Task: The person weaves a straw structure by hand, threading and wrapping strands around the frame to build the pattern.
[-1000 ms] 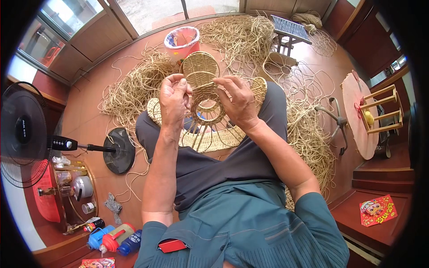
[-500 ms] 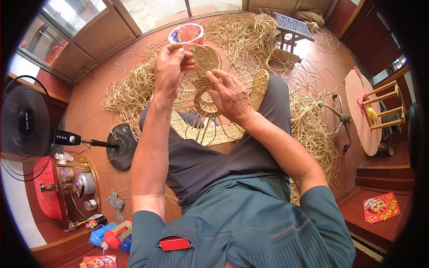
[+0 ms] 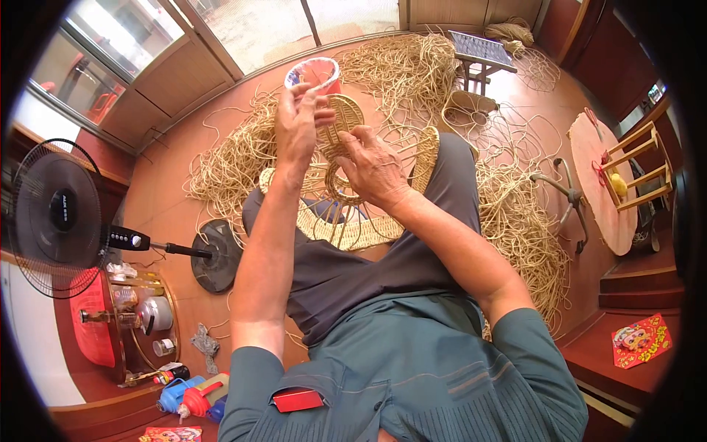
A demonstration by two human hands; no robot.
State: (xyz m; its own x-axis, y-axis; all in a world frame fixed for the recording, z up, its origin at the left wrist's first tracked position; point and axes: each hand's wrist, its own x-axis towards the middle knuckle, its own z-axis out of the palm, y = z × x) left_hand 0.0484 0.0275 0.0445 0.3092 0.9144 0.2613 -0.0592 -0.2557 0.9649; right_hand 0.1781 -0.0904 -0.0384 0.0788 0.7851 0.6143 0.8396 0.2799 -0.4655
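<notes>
- Head view: resting curled fingers of right hand [image 3: 375,169] on woven ring [image 3: 333,188]; pinch hidden, cannot tell.
- Holding left hand [image 3: 296,136] far-left of it, with blurred fingers; cannot tell if pinching.

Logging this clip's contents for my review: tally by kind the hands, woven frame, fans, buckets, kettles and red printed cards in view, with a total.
Left hand and right hand: 2
Woven frame: 1
Fan: 1
Bucket: 1
Kettle: 1
Red printed cards: 2
Total: 8

Straw-yellow woven wickerwork [image 3: 335,190]; teal shirt [image 3: 420,361]; dark-grey trousers [image 3: 368,287]; black fan [image 3: 62,210]; reddish tiled floor [image 3: 166,195]
</notes>
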